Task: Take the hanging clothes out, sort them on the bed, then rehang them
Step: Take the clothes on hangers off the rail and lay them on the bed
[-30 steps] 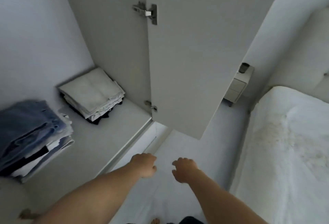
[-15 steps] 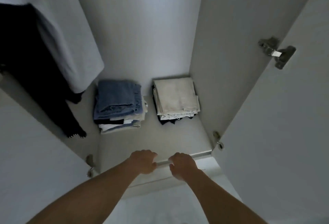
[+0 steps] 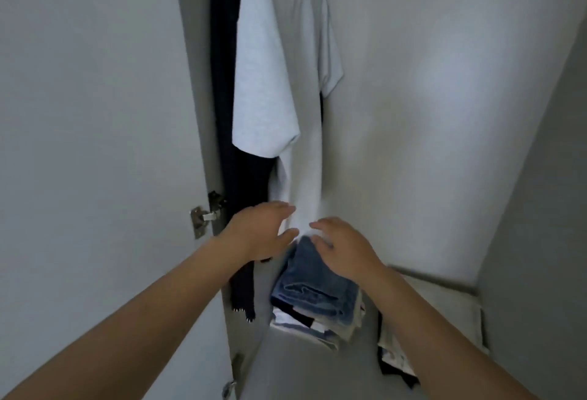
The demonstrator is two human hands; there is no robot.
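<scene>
A light grey T-shirt (image 3: 286, 82) hangs inside the open wardrobe, its hem reaching down to my hands. Behind it on the left hangs a dark garment (image 3: 227, 114) with a fringed lower edge. My left hand (image 3: 259, 231) is open, fingers spread, at the left side of the shirt's hem. My right hand (image 3: 344, 248) is open too, just right of the hem and above a folded pile. Neither hand grips the cloth. The hangers and rail are out of view above.
A folded pile topped with blue jeans (image 3: 314, 288) lies on the wardrobe floor under my right hand. A second folded pile (image 3: 444, 314) with pale cloth on top sits to the right. The left wardrobe door (image 3: 95, 145) stands open, with its hinge (image 3: 206, 217) close to my left wrist.
The view has swung left and upward from the wardrobe floor to the hanging clothes. Both hands rose from the shelf's front edge, opened, and now flank the grey T-shirt's hem.
</scene>
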